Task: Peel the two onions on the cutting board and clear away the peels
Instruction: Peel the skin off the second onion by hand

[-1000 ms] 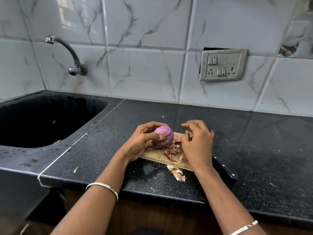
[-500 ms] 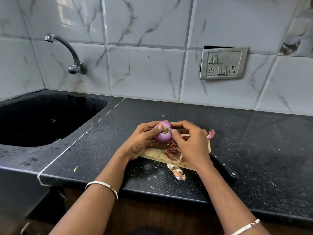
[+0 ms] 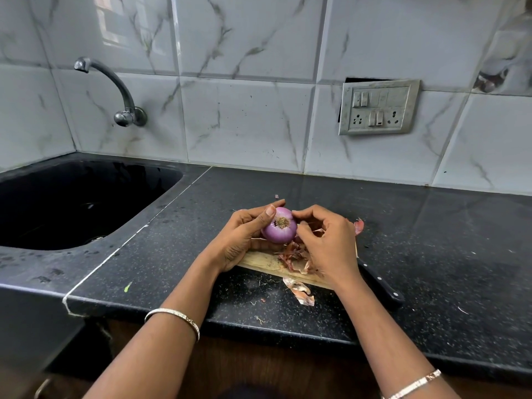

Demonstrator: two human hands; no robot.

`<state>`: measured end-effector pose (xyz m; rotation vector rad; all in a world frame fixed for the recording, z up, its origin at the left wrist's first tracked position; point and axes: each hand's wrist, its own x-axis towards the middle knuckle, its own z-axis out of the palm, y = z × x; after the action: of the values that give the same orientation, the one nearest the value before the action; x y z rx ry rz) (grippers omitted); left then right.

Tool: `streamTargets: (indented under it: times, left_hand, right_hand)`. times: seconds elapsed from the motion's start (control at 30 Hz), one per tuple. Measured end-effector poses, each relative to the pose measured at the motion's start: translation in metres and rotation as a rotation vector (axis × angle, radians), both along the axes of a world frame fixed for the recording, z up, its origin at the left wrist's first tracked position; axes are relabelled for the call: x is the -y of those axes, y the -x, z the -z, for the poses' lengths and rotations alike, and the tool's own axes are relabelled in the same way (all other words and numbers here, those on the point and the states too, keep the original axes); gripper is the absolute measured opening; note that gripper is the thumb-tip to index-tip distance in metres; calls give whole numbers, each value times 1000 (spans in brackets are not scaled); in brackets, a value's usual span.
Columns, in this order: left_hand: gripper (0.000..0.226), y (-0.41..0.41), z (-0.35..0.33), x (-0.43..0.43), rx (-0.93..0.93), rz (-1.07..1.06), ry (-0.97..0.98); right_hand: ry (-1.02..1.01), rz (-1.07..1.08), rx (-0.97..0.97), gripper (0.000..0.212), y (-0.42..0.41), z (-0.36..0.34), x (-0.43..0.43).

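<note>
A purple onion (image 3: 279, 229) with its brown root end facing me is held just above the wooden cutting board (image 3: 262, 262). My left hand (image 3: 241, 240) grips it from the left, thumb on top. My right hand (image 3: 326, 243) touches its right side with curled fingertips. A pile of dry reddish peels (image 3: 293, 256) lies on the board under my right hand. One more peel (image 3: 299, 290) lies on the counter in front of the board. A pinkish piece (image 3: 359, 226) shows behind my right hand; a second onion is not visible.
A black-handled knife (image 3: 380, 285) lies on the dark counter right of the board. A black sink (image 3: 72, 203) with a wall tap (image 3: 115, 90) is at the left. A switch plate (image 3: 378, 107) is on the tiled wall. Small scraps dot the counter.
The onion has been turned so its root end faces me, and my right hand has moved from the peel pile up to the onion's right side.
</note>
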<state>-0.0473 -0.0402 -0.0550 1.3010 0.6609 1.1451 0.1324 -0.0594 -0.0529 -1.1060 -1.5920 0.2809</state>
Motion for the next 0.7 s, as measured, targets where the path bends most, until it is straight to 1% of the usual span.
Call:
streamTargets:
  times: [0.1, 0.23, 0.33, 0.47, 0.57, 0.7]
  left_hand:
    - [37, 0, -1, 1, 18, -2, -1]
    - [32, -1, -2, 3, -7, -3, -19]
    - [35, 0, -1, 1, -5, -6, -3]
    - [42, 0, 0, 0, -19, -12, 5]
    - [40, 0, 0, 0, 3, -8, 4]
    - [37, 0, 0, -1, -12, -2, -10]
  right_hand:
    - [-1, -48, -57, 11, 1, -1, 3]
    - [16, -69, -46, 14, 1, -1, 3]
    - [41, -67, -44, 14, 0, 1, 0]
    - [11, -22, -25, 18, -1, 1, -1]
    - [32, -58, -78, 9, 0, -1, 2]
    - [34, -40, -46, 23, 2, 0, 2]
